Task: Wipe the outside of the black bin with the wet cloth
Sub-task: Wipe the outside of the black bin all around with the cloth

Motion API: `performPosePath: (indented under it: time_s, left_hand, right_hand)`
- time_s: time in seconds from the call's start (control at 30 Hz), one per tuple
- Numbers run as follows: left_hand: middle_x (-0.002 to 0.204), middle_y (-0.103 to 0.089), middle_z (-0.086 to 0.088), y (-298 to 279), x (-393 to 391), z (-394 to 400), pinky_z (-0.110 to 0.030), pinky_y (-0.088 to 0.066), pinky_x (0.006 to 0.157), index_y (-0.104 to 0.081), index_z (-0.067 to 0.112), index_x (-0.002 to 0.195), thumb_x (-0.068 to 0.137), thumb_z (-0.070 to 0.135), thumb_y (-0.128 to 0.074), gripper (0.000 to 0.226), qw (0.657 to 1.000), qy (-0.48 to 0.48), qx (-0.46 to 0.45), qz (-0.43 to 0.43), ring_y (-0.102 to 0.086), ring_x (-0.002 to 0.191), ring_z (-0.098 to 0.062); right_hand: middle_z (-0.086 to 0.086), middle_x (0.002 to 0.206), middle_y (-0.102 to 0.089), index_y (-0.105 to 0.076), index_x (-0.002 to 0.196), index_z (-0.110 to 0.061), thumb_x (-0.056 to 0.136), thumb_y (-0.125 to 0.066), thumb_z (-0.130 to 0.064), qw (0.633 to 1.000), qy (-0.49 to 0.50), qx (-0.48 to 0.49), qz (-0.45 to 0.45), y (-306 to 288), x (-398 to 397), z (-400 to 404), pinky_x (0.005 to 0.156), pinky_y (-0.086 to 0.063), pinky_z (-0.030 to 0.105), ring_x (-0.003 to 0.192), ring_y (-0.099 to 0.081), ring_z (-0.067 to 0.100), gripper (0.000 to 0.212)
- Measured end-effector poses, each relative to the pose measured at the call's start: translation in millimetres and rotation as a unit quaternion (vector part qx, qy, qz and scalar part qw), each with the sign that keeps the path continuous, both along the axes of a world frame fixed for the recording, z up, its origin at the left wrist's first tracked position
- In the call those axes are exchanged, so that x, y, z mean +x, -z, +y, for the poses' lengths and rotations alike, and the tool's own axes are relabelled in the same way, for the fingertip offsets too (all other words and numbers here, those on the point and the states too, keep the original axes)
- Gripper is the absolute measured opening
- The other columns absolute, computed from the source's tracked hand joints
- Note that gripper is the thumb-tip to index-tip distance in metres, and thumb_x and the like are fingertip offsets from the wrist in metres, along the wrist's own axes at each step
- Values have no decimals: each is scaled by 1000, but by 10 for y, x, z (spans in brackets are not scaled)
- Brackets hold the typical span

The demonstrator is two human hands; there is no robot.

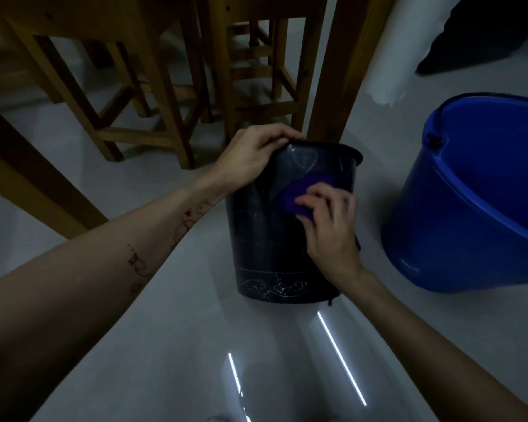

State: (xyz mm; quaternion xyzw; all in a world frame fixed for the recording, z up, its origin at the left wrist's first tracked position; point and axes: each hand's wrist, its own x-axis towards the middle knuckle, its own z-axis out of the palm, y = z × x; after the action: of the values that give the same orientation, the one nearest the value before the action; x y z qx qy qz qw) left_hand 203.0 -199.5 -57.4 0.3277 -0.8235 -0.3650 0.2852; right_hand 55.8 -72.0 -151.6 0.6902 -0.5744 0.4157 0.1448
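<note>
The black bin [262, 239] stands upright on the pale floor in the middle of the head view, with a pale scroll pattern near its base. My left hand [250, 156] grips the bin's rim at the upper left, fingers curled over the edge. My right hand [329, 226] presses a purple cloth [293, 193] flat against the bin's upper side wall, just below the rim. Part of the cloth is hidden under my fingers.
A large blue bucket [476, 214] stands to the right of the bin. Wooden table and stool legs [165, 95] crowd the floor behind and to the left. A thick wooden leg [339, 71] rises right behind the bin. Glossy floor [195, 345] lies in front.
</note>
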Motion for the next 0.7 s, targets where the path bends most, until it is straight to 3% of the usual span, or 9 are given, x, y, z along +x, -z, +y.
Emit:
performPosePath:
  time_s: [0.2, 0.3, 0.37, 0.43, 0.5, 0.63, 0.7]
  left_hand:
    - [117, -59, 12, -74, -23, 48, -6, -40, 85, -60, 23, 123, 100, 22, -45, 27, 997, -19, -50, -46, -48, 106, 9]
    - [126, -56, 5, 18, 92, -17, -26, -33, 98, -58, 26, 122, 98, 45, -43, 33, 988, -60, -87, -110, -37, 124, -11]
    - [111, -59, 9, 110, 165, -23, -44, -35, 103, -58, 32, 109, 100, 46, -36, 28, 989, -62, -64, -120, -44, 119, -15]
    - [95, -60, 15, 145, 200, -2, -43, -42, 96, -57, 32, 102, 103, 39, -35, 23, 995, -61, -27, -79, -56, 99, -6]
    - [93, -62, 17, 121, 208, 33, -25, -46, 85, -60, 30, 105, 103, 34, -38, 23, 998, -52, 7, -42, -59, 92, 4]
    - [101, -62, 20, 32, 138, 67, 0, -38, 76, -62, 28, 117, 101, 32, -42, 25, 998, -24, -17, -47, -55, 93, 17]
    - [102, -59, 22, 7, 68, 66, 5, -33, 74, -62, 26, 120, 100, 31, -45, 27, 997, -27, -48, -54, -49, 89, 27]
  right_hand:
    - [6, 124, -45, -51, 113, -13, 85, -57, -8, 992, -78, 25, 95, 556, -42, 587, 99, -35, 34, 108, -43, 32, 29]
    - [5, 124, -46, -50, 113, -15, 84, -55, -4, 981, -117, 53, 143, 745, -137, 864, 99, -35, 32, 109, -45, 29, 31]
    - [5, 125, -45, -50, 114, -15, 84, -59, -7, 979, -130, 69, 143, 710, -218, 923, 100, -35, 31, 110, -44, 28, 32]
    - [7, 123, -45, -50, 114, -14, 85, -56, -10, 990, -94, 63, 84, 550, -282, 851, 100, -32, 28, 109, -44, 27, 30]
    - [9, 121, -45, -51, 114, -12, 90, -53, -13, 998, -15, 43, -37, 333, -339, 661, 101, -27, 24, 111, -44, 23, 24]
    - [14, 123, -47, -54, 115, -11, 96, -52, -21, 960, 109, 54, -251, -76, -385, 165, 94, -30, 14, 113, -43, 26, 21]
    - [11, 126, -45, -53, 116, -13, 97, -52, -22, 948, 124, 68, -284, -181, -332, -23, 95, -36, 23, 117, -41, 23, 21]
